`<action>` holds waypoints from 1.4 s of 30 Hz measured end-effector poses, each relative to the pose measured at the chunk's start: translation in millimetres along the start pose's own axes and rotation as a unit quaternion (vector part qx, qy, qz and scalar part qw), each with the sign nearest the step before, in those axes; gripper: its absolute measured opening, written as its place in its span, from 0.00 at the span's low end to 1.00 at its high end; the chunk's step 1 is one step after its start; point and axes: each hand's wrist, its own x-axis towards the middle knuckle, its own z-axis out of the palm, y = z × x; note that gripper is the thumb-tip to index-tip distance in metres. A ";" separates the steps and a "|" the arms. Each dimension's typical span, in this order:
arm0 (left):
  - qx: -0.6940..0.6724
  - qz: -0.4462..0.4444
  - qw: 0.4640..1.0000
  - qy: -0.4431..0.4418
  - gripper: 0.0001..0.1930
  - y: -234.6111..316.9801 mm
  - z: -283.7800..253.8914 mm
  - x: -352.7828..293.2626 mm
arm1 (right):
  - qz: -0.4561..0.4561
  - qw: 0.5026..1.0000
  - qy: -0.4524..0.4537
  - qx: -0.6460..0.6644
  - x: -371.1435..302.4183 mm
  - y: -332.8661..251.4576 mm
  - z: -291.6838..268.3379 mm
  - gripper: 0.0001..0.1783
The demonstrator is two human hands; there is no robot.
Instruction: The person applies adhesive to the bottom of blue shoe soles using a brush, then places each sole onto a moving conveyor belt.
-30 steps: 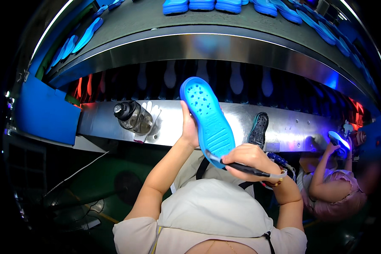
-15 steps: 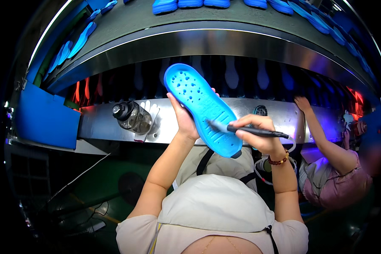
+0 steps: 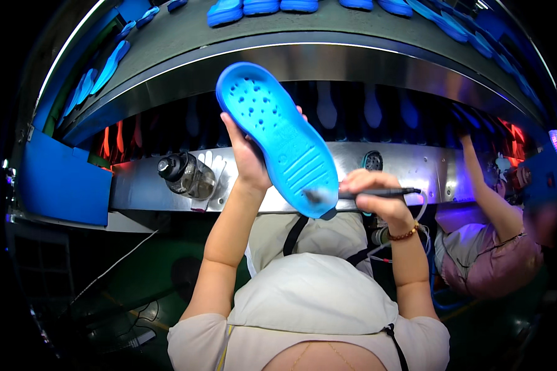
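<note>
Clasping blue sole w/ L hand; long axis up-left; R hand, nearer lower end, pinches brush.

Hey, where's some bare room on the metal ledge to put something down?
On the ledge, two patches look bare: right of the black sole, toward the other person's arm; and a smaller one between the blue box and the bottle. It's crowded around the bottle and white glove. The blue sole in the left hand hides the middle.
</note>
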 end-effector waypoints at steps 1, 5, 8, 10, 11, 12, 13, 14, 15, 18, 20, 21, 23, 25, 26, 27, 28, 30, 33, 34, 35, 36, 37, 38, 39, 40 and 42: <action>0.000 -0.002 1.000 0.000 0.45 -0.3 1.9 -0.2 | 0.021 0.997 0.058 0.049 1.1 3.1 0.7 0.10; -0.001 0.029 1.000 0.002 0.35 -28.0 24.4 -26.6 | 0.038 0.944 0.150 0.293 6.2 1.7 26.5 0.11; 0.009 0.031 0.999 0.021 0.37 -45.6 20.4 -33.1 | 0.036 0.972 0.166 0.163 1.4 6.4 39.7 0.11; 0.038 -0.017 0.998 0.046 0.35 -39.3 5.3 -28.5 | 0.078 0.988 0.124 0.038 -4.2 -11.7 47.1 0.11; 0.027 -0.017 0.999 0.022 0.35 -37.4 -3.2 -29.2 | 0.001 0.997 0.077 -0.003 -3.6 -7.9 45.4 0.11; 0.009 -0.005 0.999 0.054 0.36 -38.1 0.9 -27.1 | 0.018 0.995 0.096 0.000 -2.6 -8.5 41.2 0.11; -0.008 0.006 0.996 0.085 0.36 -39.0 5.0 -25.3 | 0.034 0.993 0.116 0.003 -2.0 -9.1 37.7 0.11; 0.030 0.006 0.997 0.075 0.36 -39.5 0.5 -24.1 | 0.029 0.986 0.164 0.013 2.4 -6.6 40.9 0.10; 0.029 0.004 0.997 0.076 0.36 -38.6 -3.0 -23.2 | 0.030 0.986 0.166 0.013 4.3 -6.9 41.6 0.10; 0.001 -0.022 0.998 0.061 0.37 -35.8 -6.4 -20.1 | -0.066 0.991 0.019 -0.113 10.1 -18.4 39.9 0.11; -0.015 -0.023 0.997 0.066 0.33 -31.5 0.0 -19.6 | -0.044 0.995 0.047 -0.071 10.8 -21.6 28.0 0.10; -0.029 -0.016 0.997 0.069 0.29 -29.9 2.7 -19.0 | -0.025 0.993 0.088 -0.077 13.0 -24.1 22.2 0.10; -0.010 -0.018 0.998 0.065 0.28 -27.4 2.7 -19.4 | -0.072 0.974 0.066 -0.203 23.3 -31.0 15.7 0.09; 0.011 -0.037 0.999 0.039 0.28 -26.7 2.6 -16.9 | -0.102 0.970 -0.089 -0.201 26.1 -36.6 13.2 0.09; 0.016 -0.035 0.997 0.064 0.29 -27.0 4.5 -14.9 | -0.077 0.977 -0.066 -0.188 27.4 -42.2 12.2 0.08; 0.017 -0.037 0.997 0.065 0.29 -26.3 6.8 -13.4 | -0.077 0.978 -0.017 -0.191 28.0 -41.9 11.4 0.09; 0.000 -0.052 0.997 0.051 0.29 -24.9 8.9 -11.4 | -0.071 0.977 -0.027 -0.200 26.9 -40.1 12.7 0.08; -0.032 -0.084 0.996 0.022 0.28 -22.2 9.0 -7.4 | -0.061 0.971 -0.069 -0.219 23.7 -39.9 22.2 0.08; -0.074 -0.184 0.980 0.015 0.27 -17.8 13.3 -7.0 | -0.086 0.941 -0.223 -0.239 17.4 -47.6 28.8 0.09; -0.035 -0.204 0.976 0.062 0.26 -15.8 6.2 -6.4 | -0.091 0.948 -0.214 -0.217 17.4 -50.1 23.6 0.10; -0.007 -0.237 0.970 0.059 0.24 -12.6 2.0 -6.8 | -0.087 0.964 -0.148 -0.202 15.1 -50.4 16.2 0.11; 0.014 -0.263 0.964 0.050 0.23 -11.6 5.2 -6.8 | -0.086 0.956 -0.131 -0.246 18.8 -50.0 9.2 0.11; 0.034 -0.288 0.956 0.040 0.23 -10.5 8.9 -6.9 | -0.085 0.946 -0.113 -0.291 22.5 -49.2 2.6 0.12; 0.106 -0.329 0.936 0.065 0.24 -8.6 13.1 -6.7 | -0.046 0.956 -0.153 -0.246 22.4 -42.1 -1.4 0.12; 0.182 -0.351 0.916 0.068 0.25 -10.0 18.4 -5.6 | -0.047 0.948 -0.184 -0.257 20.4 -43.5 -0.9 0.11; 0.204 -0.381 0.899 0.065 0.26 -10.9 18.8 -6.7 | -0.040 0.924 -0.218 -0.312 18.2 -47.5 -2.6 0.11; 0.235 -0.421 0.872 0.089 0.28 -8.7 22.4 -13.5 | -0.028 0.886 -0.280 -0.368 17.6 -61.7 -5.8 0.10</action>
